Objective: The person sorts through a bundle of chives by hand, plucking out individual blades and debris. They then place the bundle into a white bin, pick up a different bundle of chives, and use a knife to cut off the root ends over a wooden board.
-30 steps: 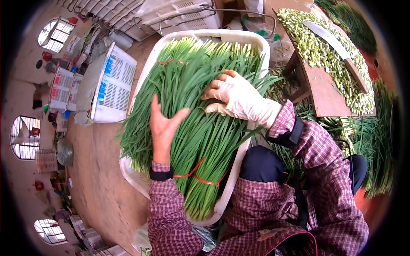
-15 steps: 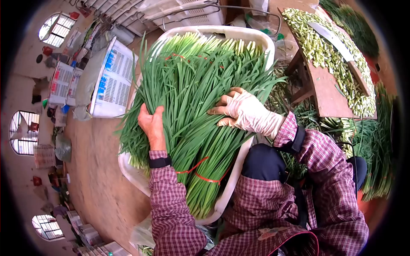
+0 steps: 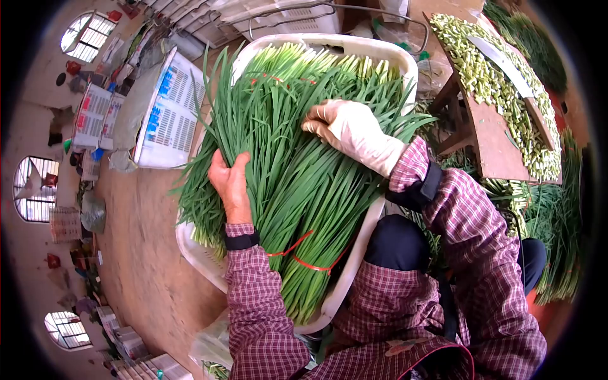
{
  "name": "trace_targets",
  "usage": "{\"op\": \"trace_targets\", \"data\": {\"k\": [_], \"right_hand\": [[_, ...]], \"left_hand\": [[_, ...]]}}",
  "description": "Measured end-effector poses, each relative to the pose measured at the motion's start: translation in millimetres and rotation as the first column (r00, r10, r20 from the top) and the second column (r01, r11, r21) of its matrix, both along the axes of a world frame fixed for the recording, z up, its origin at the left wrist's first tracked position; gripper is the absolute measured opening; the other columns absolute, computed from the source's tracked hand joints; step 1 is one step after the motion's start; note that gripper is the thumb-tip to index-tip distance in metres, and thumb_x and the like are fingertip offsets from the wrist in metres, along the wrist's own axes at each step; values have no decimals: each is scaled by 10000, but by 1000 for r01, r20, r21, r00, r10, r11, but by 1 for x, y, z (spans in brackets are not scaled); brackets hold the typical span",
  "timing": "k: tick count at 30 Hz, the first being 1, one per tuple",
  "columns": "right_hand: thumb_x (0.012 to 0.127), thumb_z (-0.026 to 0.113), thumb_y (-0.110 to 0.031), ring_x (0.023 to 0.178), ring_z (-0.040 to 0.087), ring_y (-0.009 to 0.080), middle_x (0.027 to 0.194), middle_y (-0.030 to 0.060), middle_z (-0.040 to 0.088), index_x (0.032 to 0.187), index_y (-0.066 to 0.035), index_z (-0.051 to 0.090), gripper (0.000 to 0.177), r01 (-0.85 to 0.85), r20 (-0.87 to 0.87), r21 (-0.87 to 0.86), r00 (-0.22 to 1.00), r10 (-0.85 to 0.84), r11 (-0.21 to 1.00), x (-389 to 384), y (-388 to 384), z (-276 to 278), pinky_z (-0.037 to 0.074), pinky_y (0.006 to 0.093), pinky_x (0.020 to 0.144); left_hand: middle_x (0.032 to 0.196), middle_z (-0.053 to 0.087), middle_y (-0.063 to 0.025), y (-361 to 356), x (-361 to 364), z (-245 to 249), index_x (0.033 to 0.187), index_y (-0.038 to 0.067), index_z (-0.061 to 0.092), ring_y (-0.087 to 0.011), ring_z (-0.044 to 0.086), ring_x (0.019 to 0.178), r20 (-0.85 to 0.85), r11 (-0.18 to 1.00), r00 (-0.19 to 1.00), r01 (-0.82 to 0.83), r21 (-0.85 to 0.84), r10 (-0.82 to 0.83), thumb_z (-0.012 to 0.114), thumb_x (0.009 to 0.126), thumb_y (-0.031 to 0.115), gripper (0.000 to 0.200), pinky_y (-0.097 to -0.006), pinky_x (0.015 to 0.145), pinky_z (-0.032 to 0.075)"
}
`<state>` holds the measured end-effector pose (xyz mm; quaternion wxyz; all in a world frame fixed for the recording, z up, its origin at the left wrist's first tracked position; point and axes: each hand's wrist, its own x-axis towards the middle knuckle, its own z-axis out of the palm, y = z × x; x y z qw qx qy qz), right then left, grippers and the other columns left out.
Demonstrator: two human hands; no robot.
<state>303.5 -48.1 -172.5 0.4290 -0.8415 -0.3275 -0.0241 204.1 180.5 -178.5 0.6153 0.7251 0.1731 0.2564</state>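
Observation:
Bundles of long green leafy stalks fill a white plastic crate, some tied with red bands. My bare left hand rests against the leaves at the crate's left side, thumb apart from the fingers, which are partly tucked under leaves. My right hand, in a pale glove, is over the middle of the leaves. Its fingers are bent together at the leaf tips; whether leaves are between them is too small to tell. Pale cut ends point to the crate's far side and near side.
On the right, a wooden board holds chopped stalk pieces and a large knife. More green bundles lie at the far right. A white crate stands at the left. Stacked crates and a metal rod are beyond the filled crate.
My right hand has moved up and left across the leaves, and its fingers have drawn together. My left hand has stayed nearly in place. The whole view has shifted slightly.

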Motion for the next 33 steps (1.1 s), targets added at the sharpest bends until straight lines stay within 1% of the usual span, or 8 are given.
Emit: {"op": "trace_targets", "data": {"k": [1,3,12,19,21,23,26,33], "right_hand": [[846,661,-319,776,656,293,796,102,657,926,-111,715,229,43,233,61,971,-56,997,4,11,3,516,401,687],[784,682,-278,815,650,292,806,98,654,859,-131,716,168,75,268,-32,961,-64,997,11,31,6,516,417,718],[699,712,-204,834,607,287,778,67,602,738,-125,641,113,-79,387,-111,915,116,991,24,62,-17,500,408,726],[845,604,-177,732,645,359,757,157,649,880,-89,615,96,13,221,-181,975,28,983,21,63,-8,517,434,645],[889,589,-173,743,653,356,795,155,663,922,-80,598,100,217,164,134,957,-238,967,30,64,-12,525,412,653],[895,600,-164,758,658,337,805,138,669,925,-75,611,95,209,116,200,965,-235,957,26,62,-4,528,391,664],[863,640,-157,779,665,306,822,119,677,951,-102,658,105,-73,66,138,996,65,988,13,66,5,526,367,684],[816,672,-218,766,670,312,806,123,682,1005,-128,691,210,-42,171,-71,984,54,997,19,86,-8,527,385,686]], "left_hand": [[1006,667,-61,1,-1,-1,1071,-48,605,-140,598,861,10,1000,1000,6,-9,-6,658,779,-14,299,-276,824,470],[1007,667,-60,1,-1,-2,1074,-47,605,-140,598,865,20,1000,1000,14,-19,-13,661,779,-13,303,-275,825,470],[1017,666,-61,1,-1,-4,1091,-50,605,-138,601,870,8,998,1000,9,-62,-9,664,775,-21,323,-274,829,478],[1028,666,-60,3,0,-7,1103,-50,609,-135,604,875,7,996,1000,18,-86,-17,657,777,-26,330,-272,836,477],[1031,665,-59,3,-1,-7,1107,-48,609,-137,604,880,13,996,999,37,-80,-36,656,779,-25,332,-270,840,475],[1030,664,-57,2,-1,-6,1109,-47,609,-136,603,880,22,995,999,41,-89,-40,655,779,-25,334,-270,841,475],[1026,662,-54,0,-1,-5,1111,-48,608,-135,600,877,27,993,999,49,-105,-46,652,780,-25,335,-269,840,474],[1033,655,-49,-4,-1,-1,1119,-60,603,-132,596,874,-1,995,999,46,-91,-46,641,790,-19,333,-269,842,471]]}}
